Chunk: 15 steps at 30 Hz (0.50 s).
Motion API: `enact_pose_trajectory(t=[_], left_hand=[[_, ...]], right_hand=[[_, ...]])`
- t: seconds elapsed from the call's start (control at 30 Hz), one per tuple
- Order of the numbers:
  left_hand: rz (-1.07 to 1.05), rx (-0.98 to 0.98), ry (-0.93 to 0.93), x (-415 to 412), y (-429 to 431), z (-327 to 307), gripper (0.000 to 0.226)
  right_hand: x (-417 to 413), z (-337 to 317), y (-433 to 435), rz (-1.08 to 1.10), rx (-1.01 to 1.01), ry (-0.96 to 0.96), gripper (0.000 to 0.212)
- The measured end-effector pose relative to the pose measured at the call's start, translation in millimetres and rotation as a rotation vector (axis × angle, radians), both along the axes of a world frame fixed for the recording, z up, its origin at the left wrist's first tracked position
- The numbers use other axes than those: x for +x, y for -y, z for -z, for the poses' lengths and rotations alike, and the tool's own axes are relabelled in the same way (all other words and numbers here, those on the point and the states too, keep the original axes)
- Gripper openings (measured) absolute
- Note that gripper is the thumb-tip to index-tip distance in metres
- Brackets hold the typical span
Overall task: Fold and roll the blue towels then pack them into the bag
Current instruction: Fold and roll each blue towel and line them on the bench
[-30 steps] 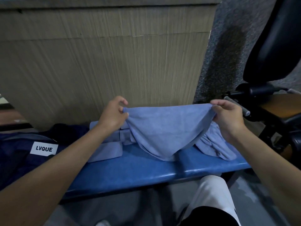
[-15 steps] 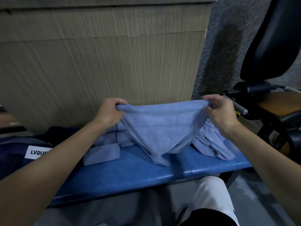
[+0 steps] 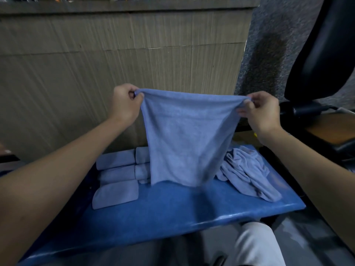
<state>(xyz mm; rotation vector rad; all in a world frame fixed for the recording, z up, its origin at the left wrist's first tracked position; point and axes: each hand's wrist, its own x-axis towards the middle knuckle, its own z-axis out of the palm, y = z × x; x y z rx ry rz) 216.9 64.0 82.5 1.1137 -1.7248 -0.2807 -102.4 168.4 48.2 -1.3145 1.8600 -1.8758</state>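
- Up in the air goes the light blue terry-cloth towel (image 3: 189,143), held in front of the grey wood-grain panel (image 3: 115,54), above the glossy blue counter (image 3: 172,214).
- The left hand (image 3: 124,104) pinches the top left corner, fingers curled tight around the cloth; the fingertips are buried in the fabric.
- The right hand (image 3: 261,114) pinches the top right corner between thumb and fingers, the corner bunched in its grip.
- The top edge runs level from left to right between the hands, and the sheet hangs straight down, narrowing towards the lower hem.
- That hem sits low over the counter; I cannot tell whether it touches.
- Behind it to the left lie the rolled light blue towels (image 3: 115,162), long axes left to right, side by side; the hanging cloth covers the right-hand ones in part.
- On the right, a crumpled heap of light blue towels (image 3: 247,173) lies on the counter, its near-left edge hidden.
- A black chair (image 3: 322,54) is cut off by the right edge.
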Motion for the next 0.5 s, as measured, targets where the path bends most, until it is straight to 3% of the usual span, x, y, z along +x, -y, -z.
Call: enact_pose_trajectory(t=[0.2, 0.37, 0.5], left_hand=[[0.06, -0.04, -0.031, 2.3, -10.5, 1.5, 0.007], [0.156, 0.129, 0.042, 15.0, -45.4, 53.0, 0.009], [0.232, 0.269, 0.168, 34.7, -78.9, 116.6, 0.014]], right_hand=[[3.9, -4.6, -13.2, 0.032, -0.061, -0.042, 0.018], [9.8, 44.1, -46.8, -0.011, 0.057, -0.014, 0.02], [20.1, 110.8, -88.8, -0.048, 0.311, -0.062, 0.009]])
